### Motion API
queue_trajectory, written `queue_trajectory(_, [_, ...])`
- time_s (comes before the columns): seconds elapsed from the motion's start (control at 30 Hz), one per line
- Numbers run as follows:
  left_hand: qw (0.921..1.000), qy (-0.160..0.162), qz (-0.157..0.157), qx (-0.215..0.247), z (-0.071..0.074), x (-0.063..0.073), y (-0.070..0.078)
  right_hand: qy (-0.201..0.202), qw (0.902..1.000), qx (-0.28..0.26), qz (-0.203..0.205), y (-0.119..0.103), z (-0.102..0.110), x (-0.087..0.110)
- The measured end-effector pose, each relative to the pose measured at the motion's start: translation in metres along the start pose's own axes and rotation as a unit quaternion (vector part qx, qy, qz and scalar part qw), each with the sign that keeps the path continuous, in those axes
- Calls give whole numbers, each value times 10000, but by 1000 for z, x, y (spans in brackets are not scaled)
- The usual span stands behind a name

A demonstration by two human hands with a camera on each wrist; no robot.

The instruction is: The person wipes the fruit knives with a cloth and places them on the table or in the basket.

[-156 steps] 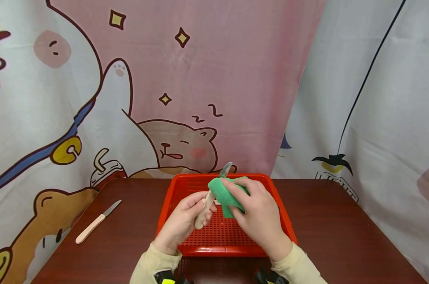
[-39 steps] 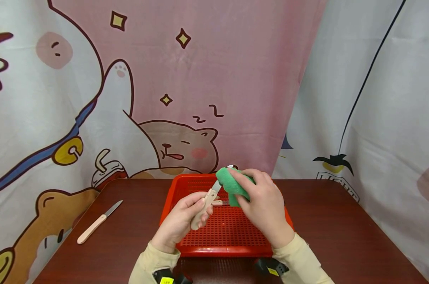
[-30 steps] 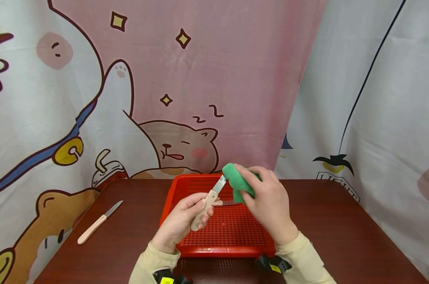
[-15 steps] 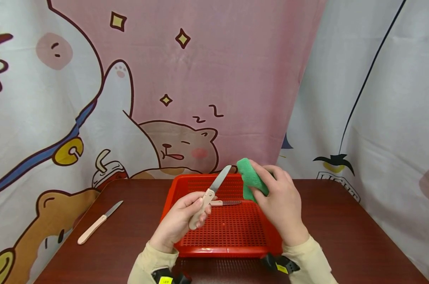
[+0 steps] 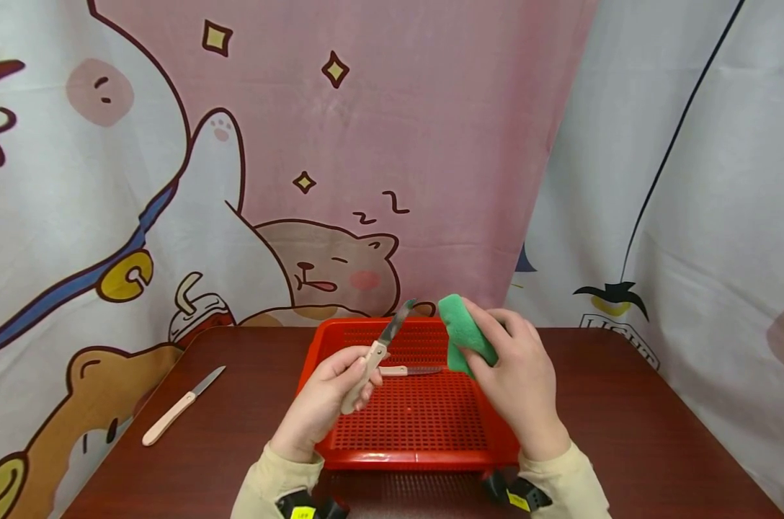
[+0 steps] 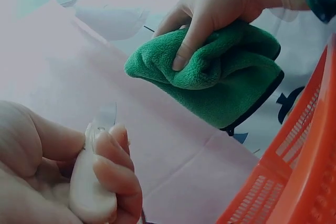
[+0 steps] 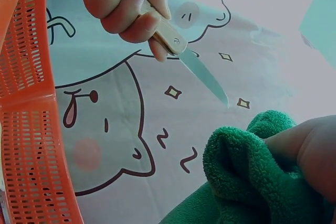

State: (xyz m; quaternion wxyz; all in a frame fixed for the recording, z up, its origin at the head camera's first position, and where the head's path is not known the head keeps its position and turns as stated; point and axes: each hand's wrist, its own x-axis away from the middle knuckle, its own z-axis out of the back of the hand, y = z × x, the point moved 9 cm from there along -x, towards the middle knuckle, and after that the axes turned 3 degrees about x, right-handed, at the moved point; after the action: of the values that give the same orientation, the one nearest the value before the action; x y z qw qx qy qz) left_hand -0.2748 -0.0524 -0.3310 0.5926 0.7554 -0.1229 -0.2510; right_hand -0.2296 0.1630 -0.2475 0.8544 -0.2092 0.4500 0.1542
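Note:
My left hand grips a small knife by its pale handle, over the red basket. The blade points up and away, bare along its length in the right wrist view. To its right, my right hand pinches a folded green cloth with a dark edging. A gap separates the cloth from the blade. Beneath the hands, a second knife with a pale handle lies in the basket. Another knife rests on the table at the left, its blade pointing away from me.
The red perforated basket stands in the middle of a dark brown table. A printed curtain with cartoon animals hangs right behind the table and along its sides. Wrist cameras are strapped over both pale yellow sleeves.
Earlier the cloth was wrapped round the blade; my right hand has drawn it off the tip toward the right. My left hand has shifted slightly left and turned the knife a little.

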Motion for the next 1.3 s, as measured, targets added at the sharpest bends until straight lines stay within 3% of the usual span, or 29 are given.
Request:
queue_trajectory(0.1, [9982, 291, -52, -520, 3, 1, 4, 12, 10000, -43, 0, 0, 0, 1])
queue_trajectory(0.2, [9913, 657, -184, -1128, 7, 3, 10, 20, 10000, -60, -21, 1, 0, 2])
queue_trajectory(0.27, [9815, 941, -329, -1633, 9, 4, 16, 21, 10000, -71, -38, 1, 0, 3])
queue_trajectory(0.33, [9666, 1256, -477, -2184, 13, 6, 22, 13, 10000, -71, -55, 1, -1, 3])
queue_trajectory(0.43, [9382, 1635, -811, -2940, 14, 11, 32, -11, 9999, -80, -74, 1, -1, 4])
queue_trajectory(0.53, [9076, 1864, -1335, -3516, 10, 15, 43, -19, 9999, -94, -71, 1, -2, 5])
queue_trajectory(0.63, [8681, 2029, -1975, -4078, 4, 20, 54, -6, 9999, -116, -49, 0, -2, 6])
queue_trajectory(0.77, [8069, 2263, -2682, -4752, -6, 28, 66, -9, 9999, -139, -43, 0, -4, 7])
queue_trajectory(0.83, [7842, 2350, -2922, -4945, -10, 31, 70, -20, 9999, -147, -44, 0, -5, 7])
queue_trajectory(0.9, [7676, 2413, -3077, -5079, -13, 33, 73, -45, 9999, -144, -47, -1, -6, 8])
queue_trajectory(0.97, [7571, 2435, -3197, -5151, -15, 35, 74, -55, 9999, -133, -37, -1, -7, 8])
queue_trajectory(1.3, [7246, 2582, -3444, -5382, -22, 38, 74, 143, 9993, -300, 193, -15, -5, 12])
